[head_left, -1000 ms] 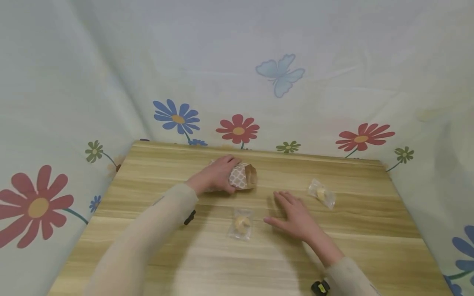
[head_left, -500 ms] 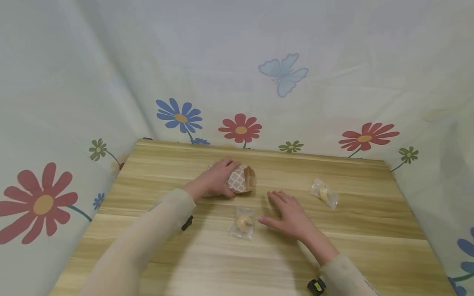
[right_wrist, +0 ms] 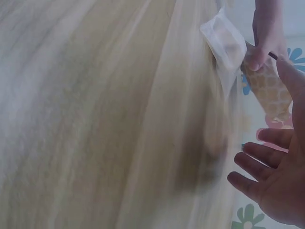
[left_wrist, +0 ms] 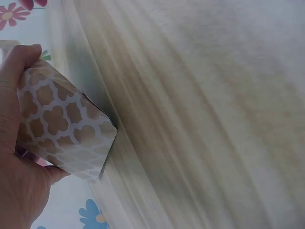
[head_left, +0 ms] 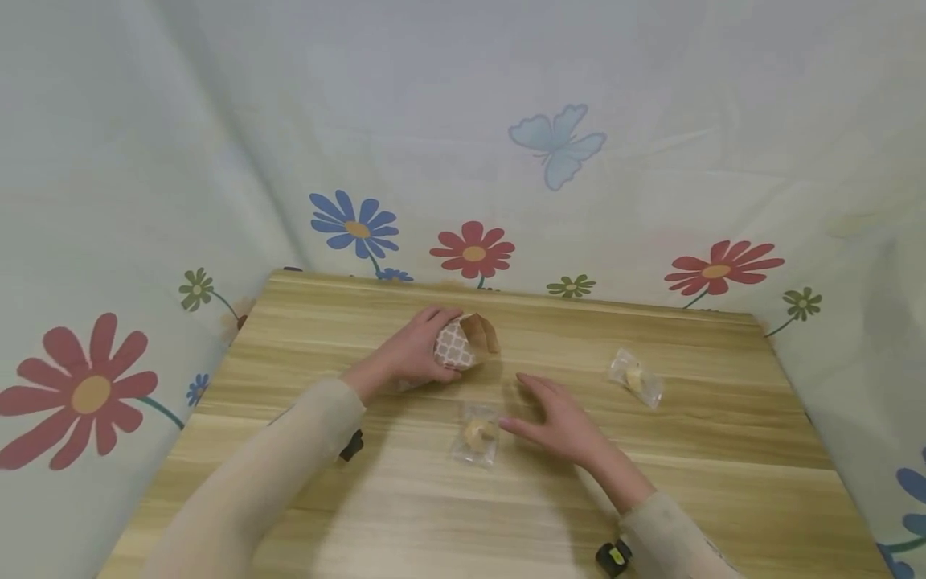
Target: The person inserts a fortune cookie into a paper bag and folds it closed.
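Note:
A small paper bag with a brown-and-white lattice print lies on the wooden table, its open mouth tipped up to the right. My left hand grips the bag round its closed end; the left wrist view shows the thumb and palm of that left hand wrapped on the bag. A clear-wrapped yellow snack lies just in front of the bag. My right hand hovers flat with spread fingers, its thumb almost touching that snack. In the right wrist view the snack lies beyond the right hand.
A second wrapped snack lies at the right of the table. A pale curtain printed with flowers and a butterfly closes in the back and both sides. Bare wood spreads across the near part of the table.
My left hand has tipped the bag so its mouth lifts off the table. My right hand has slid left, bringing its thumb up to the near snack.

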`<state>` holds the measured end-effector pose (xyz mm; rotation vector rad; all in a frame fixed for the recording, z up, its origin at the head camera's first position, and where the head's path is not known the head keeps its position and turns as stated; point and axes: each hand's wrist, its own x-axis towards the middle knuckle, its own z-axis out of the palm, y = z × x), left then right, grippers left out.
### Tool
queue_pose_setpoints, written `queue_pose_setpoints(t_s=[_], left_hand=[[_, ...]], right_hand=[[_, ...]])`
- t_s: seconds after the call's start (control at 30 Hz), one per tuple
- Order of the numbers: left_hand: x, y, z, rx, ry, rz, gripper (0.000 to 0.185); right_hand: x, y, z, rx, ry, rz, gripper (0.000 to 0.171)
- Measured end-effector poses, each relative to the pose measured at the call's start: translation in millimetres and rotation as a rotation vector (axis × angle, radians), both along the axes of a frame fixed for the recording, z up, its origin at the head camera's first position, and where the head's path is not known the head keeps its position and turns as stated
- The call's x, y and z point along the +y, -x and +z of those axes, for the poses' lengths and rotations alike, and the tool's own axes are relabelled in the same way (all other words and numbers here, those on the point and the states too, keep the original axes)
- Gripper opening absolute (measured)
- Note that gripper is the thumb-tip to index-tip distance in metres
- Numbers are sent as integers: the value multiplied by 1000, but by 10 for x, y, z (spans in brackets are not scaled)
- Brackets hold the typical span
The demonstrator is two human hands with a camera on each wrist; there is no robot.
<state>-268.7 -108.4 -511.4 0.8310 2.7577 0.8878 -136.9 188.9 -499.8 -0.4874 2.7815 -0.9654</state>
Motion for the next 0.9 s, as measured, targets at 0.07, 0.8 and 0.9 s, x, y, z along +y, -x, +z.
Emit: queue_pose_setpoints(t_s=[0.07,0.8,0.9], left_hand=[[-19,-31,9,-8,-7,8,118],[-99,-220,66,19,-27,0,118],[-98,-237,55,24,-26,-2,118]], right_hand=[[-22,14,-14,-7,22,3,90],[-355,61,-42,29,44,159,70],[-395,58,-48,47,36,164,67]])
